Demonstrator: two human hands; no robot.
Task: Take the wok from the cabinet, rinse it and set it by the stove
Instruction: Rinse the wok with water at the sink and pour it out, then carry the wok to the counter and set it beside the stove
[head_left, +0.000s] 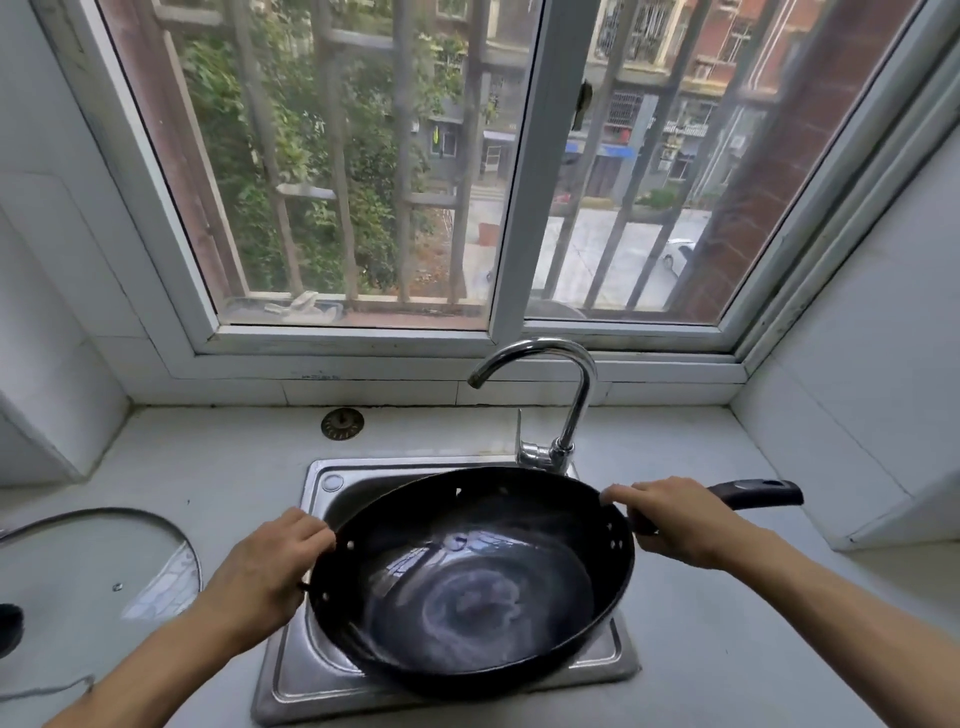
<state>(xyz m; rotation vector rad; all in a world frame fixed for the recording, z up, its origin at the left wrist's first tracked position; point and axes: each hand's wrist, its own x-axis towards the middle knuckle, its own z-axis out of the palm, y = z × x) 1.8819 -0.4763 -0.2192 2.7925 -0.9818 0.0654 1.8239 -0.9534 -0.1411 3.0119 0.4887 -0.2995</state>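
You've got the round black metal wok (470, 577) held over the square stainless steel sink (311, 670), tilted so its left rim sits lower and its bowl faces you. Inside it there's a wet sheen and a pale swirl at the bottom; whether water is pooled there, you cannot tell. Your left hand (265, 566) grips the wok's left rim, fingers curled over the edge. Your right hand (675, 519) is wrapped round the root of the long black handle (758, 492), which sticks out toward the counter's right side. The curved chrome faucet (561, 395) stands at the sink's back edge, its spout ending above the wok's far rim. The wok covers most of the basin, only the sink's left and front walls showing. On the pale stone counter (727, 649), a glass lid (98, 561) lies near the left edge, well apart from the wok, and a round metal drain strainer (342, 424) sits by the back edge under the window.
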